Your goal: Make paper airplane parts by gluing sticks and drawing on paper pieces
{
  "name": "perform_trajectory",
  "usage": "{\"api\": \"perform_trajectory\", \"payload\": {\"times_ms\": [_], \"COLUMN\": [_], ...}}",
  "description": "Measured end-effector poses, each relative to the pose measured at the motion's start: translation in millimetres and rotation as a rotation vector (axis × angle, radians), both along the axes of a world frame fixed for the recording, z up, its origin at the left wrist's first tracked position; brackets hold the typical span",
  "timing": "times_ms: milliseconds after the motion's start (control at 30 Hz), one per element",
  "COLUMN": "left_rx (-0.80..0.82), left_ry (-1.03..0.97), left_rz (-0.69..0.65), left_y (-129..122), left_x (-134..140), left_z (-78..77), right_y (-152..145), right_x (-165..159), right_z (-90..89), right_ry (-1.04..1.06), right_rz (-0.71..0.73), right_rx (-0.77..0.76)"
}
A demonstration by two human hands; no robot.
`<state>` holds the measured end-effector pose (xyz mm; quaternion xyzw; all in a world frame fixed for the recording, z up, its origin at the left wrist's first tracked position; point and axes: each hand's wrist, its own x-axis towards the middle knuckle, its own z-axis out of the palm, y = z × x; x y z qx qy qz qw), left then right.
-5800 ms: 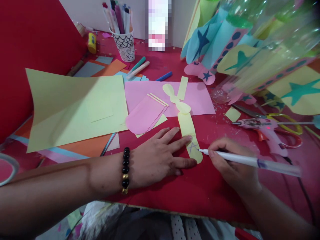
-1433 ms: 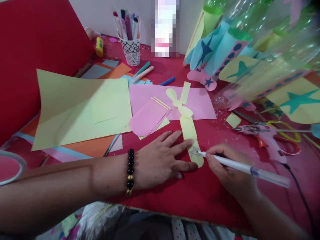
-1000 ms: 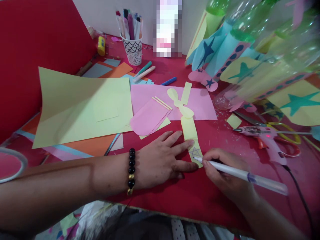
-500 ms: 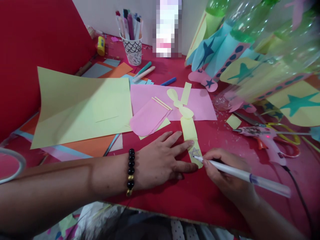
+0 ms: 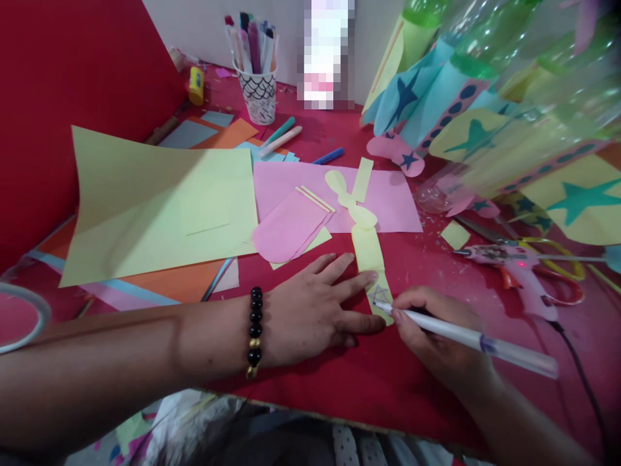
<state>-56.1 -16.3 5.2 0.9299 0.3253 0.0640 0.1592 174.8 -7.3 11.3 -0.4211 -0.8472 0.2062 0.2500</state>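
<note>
My left hand [image 5: 310,307] lies flat with fingers spread, its fingertips pressing on a narrow yellow paper strip [image 5: 367,249]. A star outline in purple lines shows near the strip's lower end. My right hand [image 5: 439,330] is closed round a white marker [image 5: 446,328] with a clear cap on its back end, and the marker's tip touches the star. Just beyond the strip lies a yellow bow-shaped paper cutout [image 5: 350,200], beside a small yellow rectangle [image 5: 363,180]. Both rest partly on a pink sheet [image 5: 398,200]. Pink rounded cutouts [image 5: 288,230] sit left of them.
A large yellow sheet [image 5: 145,207] covers the left side. A patterned cup [image 5: 259,97] of markers stands at the back. On the right are a pink glue gun [image 5: 509,259] with a lit red light, scissors [image 5: 577,268], and decorated plastic bottles [image 5: 485,65].
The marker's back end has swung slightly left and down as its tip moves a little on the star. My left hand stays in place on the strip.
</note>
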Motion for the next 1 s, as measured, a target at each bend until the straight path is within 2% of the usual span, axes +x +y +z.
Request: {"api": "perform_trajectory", "payload": {"times_ms": [267, 633, 733, 867, 1000], "left_rx": [-0.002, 0.021, 0.024, 0.026, 0.018], "left_ry": [-0.003, 0.002, -0.001, 0.004, -0.009], "left_rz": [-0.013, 0.006, 0.012, 0.001, -0.004], "left_y": [0.4, 0.3, 0.0, -0.3, -0.1], "left_x": [0.0, 0.7, 0.5, -0.1, -0.1], "left_z": [0.3, 0.2, 0.1, 1.3, 2.4], "right_y": [0.7, 2.1, 4.5, 4.2, 0.4], "right_x": [0.6, 5.7, 8.6, 12.0, 11.9], "right_z": [0.7, 2.4, 3.6, 4.0, 3.5], "right_ry": [-0.015, 0.023, 0.068, 0.09, 0.085], "right_rz": [0.038, -0.161, -0.145, -0.038, -0.067], "right_rx": [0.009, 0.068, 0.019, -0.076, -0.148]}}
